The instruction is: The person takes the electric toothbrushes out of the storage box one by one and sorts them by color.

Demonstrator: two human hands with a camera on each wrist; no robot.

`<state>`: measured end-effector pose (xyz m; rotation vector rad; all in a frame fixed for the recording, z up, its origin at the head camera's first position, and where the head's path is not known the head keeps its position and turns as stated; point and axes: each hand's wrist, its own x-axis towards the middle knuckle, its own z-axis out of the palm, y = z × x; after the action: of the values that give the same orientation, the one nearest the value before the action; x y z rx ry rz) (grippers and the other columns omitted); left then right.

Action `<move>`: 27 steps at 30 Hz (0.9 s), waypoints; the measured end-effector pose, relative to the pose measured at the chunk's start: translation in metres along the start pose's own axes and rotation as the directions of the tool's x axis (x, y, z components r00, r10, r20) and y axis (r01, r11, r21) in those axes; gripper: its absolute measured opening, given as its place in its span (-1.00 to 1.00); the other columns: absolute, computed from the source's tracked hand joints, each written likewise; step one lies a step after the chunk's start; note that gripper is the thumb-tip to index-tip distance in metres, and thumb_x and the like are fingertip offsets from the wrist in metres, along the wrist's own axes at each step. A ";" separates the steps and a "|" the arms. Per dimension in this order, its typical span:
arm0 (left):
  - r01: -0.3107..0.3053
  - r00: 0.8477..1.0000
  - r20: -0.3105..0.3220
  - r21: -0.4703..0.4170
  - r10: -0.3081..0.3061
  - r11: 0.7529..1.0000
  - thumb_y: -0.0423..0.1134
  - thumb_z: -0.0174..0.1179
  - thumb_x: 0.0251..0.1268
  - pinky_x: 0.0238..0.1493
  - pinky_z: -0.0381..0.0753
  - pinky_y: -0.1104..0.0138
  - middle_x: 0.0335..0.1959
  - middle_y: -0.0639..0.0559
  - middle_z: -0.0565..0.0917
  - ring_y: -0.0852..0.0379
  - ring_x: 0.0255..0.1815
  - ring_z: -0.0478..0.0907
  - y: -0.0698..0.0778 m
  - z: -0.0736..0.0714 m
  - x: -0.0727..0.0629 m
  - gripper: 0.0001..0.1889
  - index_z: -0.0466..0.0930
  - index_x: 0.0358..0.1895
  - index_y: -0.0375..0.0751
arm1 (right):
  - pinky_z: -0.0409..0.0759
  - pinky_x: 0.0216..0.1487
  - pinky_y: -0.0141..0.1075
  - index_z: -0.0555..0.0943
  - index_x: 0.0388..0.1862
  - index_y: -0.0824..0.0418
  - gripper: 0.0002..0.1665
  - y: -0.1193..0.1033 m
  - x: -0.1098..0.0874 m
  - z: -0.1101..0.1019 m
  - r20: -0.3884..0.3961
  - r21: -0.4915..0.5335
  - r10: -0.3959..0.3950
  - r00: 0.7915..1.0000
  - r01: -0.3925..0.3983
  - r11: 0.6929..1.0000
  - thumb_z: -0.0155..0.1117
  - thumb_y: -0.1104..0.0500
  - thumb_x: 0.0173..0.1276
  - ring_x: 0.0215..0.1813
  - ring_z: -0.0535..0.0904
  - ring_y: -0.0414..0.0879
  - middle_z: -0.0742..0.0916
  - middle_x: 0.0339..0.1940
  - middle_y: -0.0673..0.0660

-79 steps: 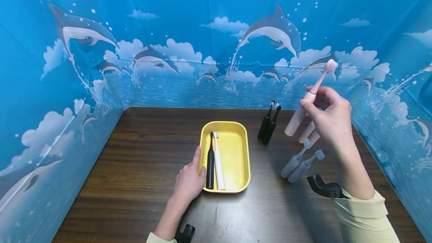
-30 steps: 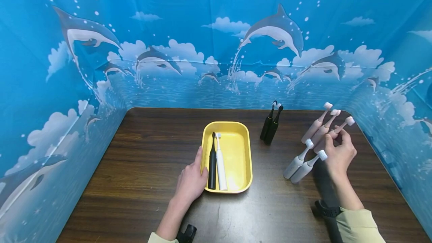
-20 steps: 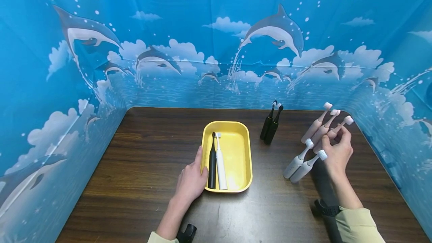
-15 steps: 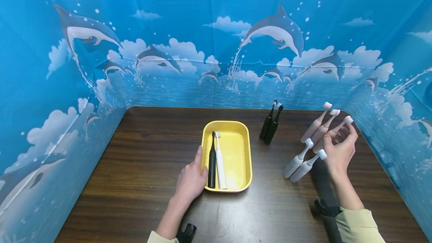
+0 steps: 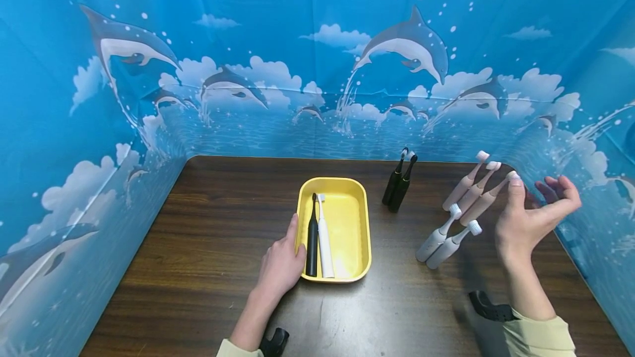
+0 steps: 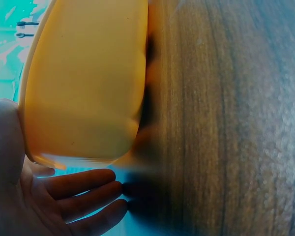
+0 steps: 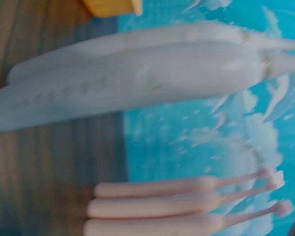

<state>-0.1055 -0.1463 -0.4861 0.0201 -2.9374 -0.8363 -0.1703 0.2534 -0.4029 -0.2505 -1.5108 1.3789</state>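
My left hand (image 5: 281, 262) holds the near left corner of a yellow tray (image 5: 367, 236), thumb over the rim and index finger along the outer wall. The other fingers stretch loosely beside it in the left wrist view. Inside the tray lie a black electric toothbrush (image 5: 311, 241) and a white one (image 5: 324, 247), side by side. At the right, my right hand (image 5: 528, 225) has spread fingers and holds nothing. Just left of it, a pink electric toothbrush (image 5: 479, 208) stands upright in a row with two more pink ones (image 5: 458, 191).
Two light grey electric toothbrushes (image 5: 439, 247) stand in front of the pink ones. Farther back, two black electric toothbrushes (image 5: 397, 186) stand upright right of the tray. A blue dolphin-print sheet (image 5: 278, 114) encloses the wooden table (image 5: 208, 236) at back and sides.
My right hand lowered a pink toothbrush beside the other two, let go of it and moved off to the right with its fingers spreading. The left hand has stayed at the tray.
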 end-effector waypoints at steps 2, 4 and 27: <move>0.003 1.000 -0.001 0.002 -0.003 1.000 -0.26 0.16 0.39 -0.49 0.51 0.02 -0.29 -0.32 0.71 -0.07 -0.49 0.61 0.000 0.000 0.000 -0.27 0.19 0.61 -0.22 | 0.42 0.16 -0.27 0.33 0.28 0.28 -0.32 -0.010 0.001 0.001 0.003 0.025 -0.022 1.000 0.022 0.999 0.32 0.16 0.21 0.17 0.43 -0.08 0.49 0.13 0.08; 0.005 1.000 -0.002 0.004 -0.005 1.000 -0.25 0.16 0.39 -0.48 0.52 0.01 -0.28 -0.33 0.72 -0.09 -0.47 0.63 0.000 0.000 0.000 -0.27 0.19 0.60 -0.22 | 0.42 0.17 -0.27 0.35 0.25 0.29 -0.36 -0.019 0.002 0.003 0.009 0.041 -0.056 0.998 0.055 0.998 0.29 0.17 0.20 0.17 0.45 -0.06 0.50 0.12 0.08; 0.003 1.000 -0.011 0.004 -0.003 1.000 -0.25 0.17 0.39 -0.45 0.55 -0.04 -0.25 -0.35 0.72 -0.18 -0.39 0.68 -0.002 0.002 0.000 -0.27 0.19 0.61 -0.21 | 0.43 0.34 -0.18 0.15 0.53 0.37 -0.21 -0.078 -0.114 0.065 0.504 0.448 -0.140 0.852 -0.120 0.886 0.11 0.53 0.35 0.37 0.43 0.18 0.39 0.43 0.35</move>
<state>-0.1058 -0.1465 -0.4892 0.0297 -2.9292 -0.8279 -0.1328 0.1068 -0.3857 0.4833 -1.5367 1.8523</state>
